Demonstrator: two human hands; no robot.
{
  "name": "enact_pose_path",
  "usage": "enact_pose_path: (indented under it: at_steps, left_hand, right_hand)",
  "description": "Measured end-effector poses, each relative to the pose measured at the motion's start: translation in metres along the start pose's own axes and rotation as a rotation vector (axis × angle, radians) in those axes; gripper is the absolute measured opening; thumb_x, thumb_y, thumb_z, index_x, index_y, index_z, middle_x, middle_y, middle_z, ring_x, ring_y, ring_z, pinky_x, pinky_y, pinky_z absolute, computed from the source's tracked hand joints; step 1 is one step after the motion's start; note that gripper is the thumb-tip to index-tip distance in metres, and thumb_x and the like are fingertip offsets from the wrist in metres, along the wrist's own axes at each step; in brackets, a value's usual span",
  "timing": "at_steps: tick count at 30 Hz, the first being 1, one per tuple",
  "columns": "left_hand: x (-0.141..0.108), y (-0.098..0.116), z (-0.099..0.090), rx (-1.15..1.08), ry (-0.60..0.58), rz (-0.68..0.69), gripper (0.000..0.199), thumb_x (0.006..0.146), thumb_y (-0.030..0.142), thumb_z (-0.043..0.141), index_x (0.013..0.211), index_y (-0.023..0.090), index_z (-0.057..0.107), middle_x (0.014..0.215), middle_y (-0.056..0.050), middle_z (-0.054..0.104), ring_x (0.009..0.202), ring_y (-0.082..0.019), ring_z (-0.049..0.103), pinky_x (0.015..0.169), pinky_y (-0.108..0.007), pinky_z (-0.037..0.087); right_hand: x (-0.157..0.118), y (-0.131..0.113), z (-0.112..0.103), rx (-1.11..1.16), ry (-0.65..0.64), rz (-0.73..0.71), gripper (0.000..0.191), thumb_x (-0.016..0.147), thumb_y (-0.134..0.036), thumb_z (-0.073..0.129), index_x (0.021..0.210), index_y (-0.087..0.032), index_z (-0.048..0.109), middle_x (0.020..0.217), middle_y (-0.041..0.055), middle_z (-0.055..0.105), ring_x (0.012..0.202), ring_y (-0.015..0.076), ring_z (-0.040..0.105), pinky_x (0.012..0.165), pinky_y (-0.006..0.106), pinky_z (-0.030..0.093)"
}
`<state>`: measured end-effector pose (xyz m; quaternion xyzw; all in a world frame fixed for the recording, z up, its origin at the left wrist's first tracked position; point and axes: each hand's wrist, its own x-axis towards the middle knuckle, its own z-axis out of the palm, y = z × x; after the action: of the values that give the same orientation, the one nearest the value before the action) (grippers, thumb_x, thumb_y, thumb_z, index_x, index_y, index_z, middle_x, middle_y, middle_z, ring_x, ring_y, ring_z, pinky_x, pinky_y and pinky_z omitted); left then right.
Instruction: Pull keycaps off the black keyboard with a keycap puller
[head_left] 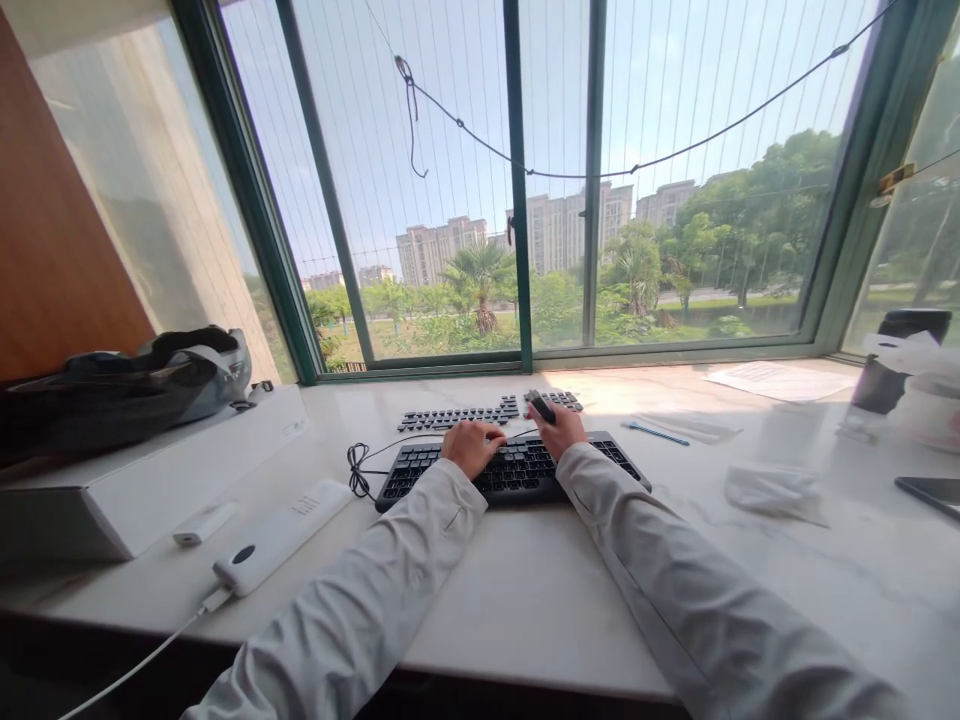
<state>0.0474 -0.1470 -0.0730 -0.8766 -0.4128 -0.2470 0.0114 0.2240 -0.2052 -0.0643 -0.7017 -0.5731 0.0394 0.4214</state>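
A black keyboard (pixel 517 470) lies on the white marble sill (pixel 525 570) in front of me. My left hand (pixel 471 446) rests curled on its upper left keys. Over the keyboard's upper middle, my right hand (pixel 561 432) grips a small dark tool (pixel 541 406) that sticks up toward the window. Behind the keyboard, rows of loose black keycaps (pixel 457 417) are laid out on the sill. The keyboard's black cable (pixel 360 468) coils at its left end.
A white box (pixel 172 470) with a dark bag (pixel 112 385) on top stands at left, beside a white power strip (pixel 281 532). A blue pen (pixel 656 432), papers (pixel 776 380), crumpled tissue (pixel 772 490), a dark cup (pixel 896 360) and a phone (pixel 930 490) lie at right.
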Motion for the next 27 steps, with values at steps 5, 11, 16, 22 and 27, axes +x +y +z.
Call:
enact_pose_path:
  at_steps: [5, 11, 16, 22, 27]
  left_hand:
    - [-0.002, 0.003, -0.008, -0.07, 0.045, -0.006, 0.034, 0.085, 0.054, 0.047, 0.095, 0.034, 0.072, 0.095, -0.001, 0.072, 0.092, -0.02, 0.063, 0.076, -0.029, 0.045]
    - [-0.006, 0.011, -0.01, -0.173, 0.023, 0.083, 0.042, 0.085, 0.058, 0.042, 0.097, 0.031, 0.072, 0.09, -0.002, 0.072, 0.088, -0.02, 0.064, 0.075, -0.027, 0.044]
    - [-0.006, 0.013, -0.006, -0.294, -0.025, 0.135, 0.033, 0.081, 0.051, 0.054, 0.091, 0.026, 0.072, 0.086, -0.001, 0.072, 0.08, -0.017, 0.063, 0.074, -0.026, 0.045]
    - [0.0, 0.006, -0.006, -0.352, -0.051, 0.126, 0.024, 0.082, 0.04, 0.055, 0.087, 0.02, 0.068, 0.086, -0.001, 0.071, 0.081, -0.017, 0.062, 0.075, -0.025, 0.045]
    - [0.002, 0.003, -0.011, -0.321, -0.065, 0.105, 0.024, 0.083, 0.04, 0.053, 0.089, 0.02, 0.065, 0.086, -0.002, 0.07, 0.078, -0.017, 0.062, 0.073, -0.026, 0.045]
  right_hand:
    - [0.009, 0.001, 0.025, 0.542, 0.04, 0.061, 0.049, 0.078, -0.06, 0.044, 0.082, -0.016, 0.064, 0.07, 0.0032, 0.058, 0.069, 0.0163, 0.053, 0.066, 0.028, 0.04]
    - [0.003, -0.015, 0.033, 1.117, -0.01, 0.11, 0.043, 0.063, -0.059, 0.066, 0.071, -0.017, 0.059, 0.054, -0.0036, 0.041, 0.05, 0.0088, 0.034, 0.047, 0.024, 0.028]
    - [0.001, -0.022, 0.032, 1.345, -0.093, 0.204, 0.038, 0.058, -0.05, 0.076, 0.071, -0.018, 0.059, 0.055, -0.0043, 0.042, 0.047, 0.0062, 0.032, 0.042, 0.023, 0.025]
    - [0.006, -0.017, 0.041, 1.416, -0.094, 0.288, 0.036, 0.059, -0.046, 0.077, 0.072, -0.017, 0.059, 0.056, -0.0049, 0.044, 0.047, 0.0052, 0.034, 0.04, 0.021, 0.027]
    - [0.006, -0.015, 0.043, 1.388, -0.103, 0.308, 0.038, 0.06, -0.048, 0.076, 0.072, -0.016, 0.06, 0.056, -0.0051, 0.043, 0.048, 0.0045, 0.034, 0.04, 0.02, 0.026]
